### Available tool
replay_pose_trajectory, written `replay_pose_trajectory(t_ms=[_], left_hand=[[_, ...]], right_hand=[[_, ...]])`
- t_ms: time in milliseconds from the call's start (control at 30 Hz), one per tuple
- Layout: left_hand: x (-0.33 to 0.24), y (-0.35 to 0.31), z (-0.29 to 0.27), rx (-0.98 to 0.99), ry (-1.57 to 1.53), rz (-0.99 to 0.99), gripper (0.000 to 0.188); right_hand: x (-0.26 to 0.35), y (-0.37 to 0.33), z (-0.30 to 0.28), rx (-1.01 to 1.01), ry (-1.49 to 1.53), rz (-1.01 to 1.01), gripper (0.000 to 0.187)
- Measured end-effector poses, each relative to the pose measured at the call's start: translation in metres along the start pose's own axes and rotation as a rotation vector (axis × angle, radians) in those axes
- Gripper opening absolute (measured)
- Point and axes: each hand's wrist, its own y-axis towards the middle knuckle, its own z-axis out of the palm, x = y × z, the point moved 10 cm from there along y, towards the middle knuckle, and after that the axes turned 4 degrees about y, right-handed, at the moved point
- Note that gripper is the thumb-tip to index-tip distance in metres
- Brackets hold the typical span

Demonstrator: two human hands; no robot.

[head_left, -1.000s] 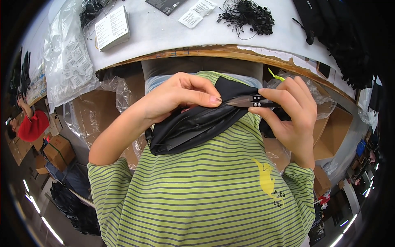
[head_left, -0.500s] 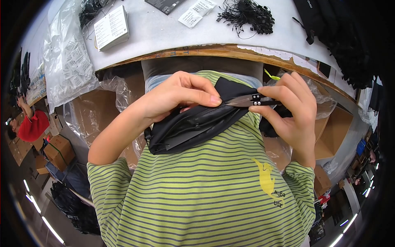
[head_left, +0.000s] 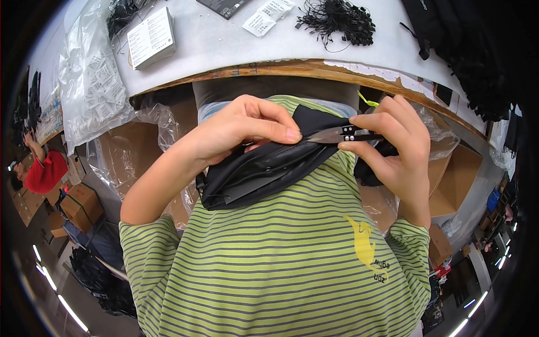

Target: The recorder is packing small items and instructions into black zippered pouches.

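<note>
A black fabric pouch (head_left: 250,178) lies in front of my striped shirt, its long opening gaping and showing a dark, shiny lining. My left hand (head_left: 247,126) is closed on its upper edge, thumb pressed down on the cloth; the fingers behind are partly hidden. From the right, my right hand (head_left: 396,146) pinches a pair of black-handled thread snips (head_left: 349,133) between thumb and fingers. The pointed metal blades touch the pouch's edge just beside my left thumb. I cannot make out any thread between them.
Ahead is a white-topped table with a worn wooden edge (head_left: 264,68). On it are a stack of white cards (head_left: 151,39), small white packets (head_left: 264,19), a heap of black cords (head_left: 337,22) and black bags (head_left: 449,45). Clear plastic (head_left: 92,84) hangs at left; a red-sleeved person (head_left: 45,171) is beyond.
The snips' blades have come closer together, with my right thumb and fingers squeezing slightly. My left hand and the pouch have stayed almost where they were.
</note>
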Motion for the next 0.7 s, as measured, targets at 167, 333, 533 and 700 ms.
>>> replay_pose_trajectory(t_ms=[167, 333, 533, 700], left_hand=[[0.0006, 0.0001, -0.0008, 0.0, -0.007, -0.004, 0.009], [0.0011, -0.0004, -0.0002, 0.003, 0.012, -0.01, 0.01], [0.0007, -0.0011, -0.0009, 0.008, -0.01, -0.037, 0.008], [0.0004, -0.001, -0.0008, 0.012, -0.014, -0.043, 0.008]], right_hand=[[-0.0012, 0.0013, 0.0029, 0.011, -0.014, -0.001, 0.03], [-0.0018, -0.0002, 0.0037, 0.006, -0.005, 0.005, 0.03], [-0.0045, -0.0007, 0.0046, 0.008, 0.011, 0.007, 0.03], [-0.0065, 0.0001, 0.0017, -0.012, 0.041, 0.029, 0.031]])
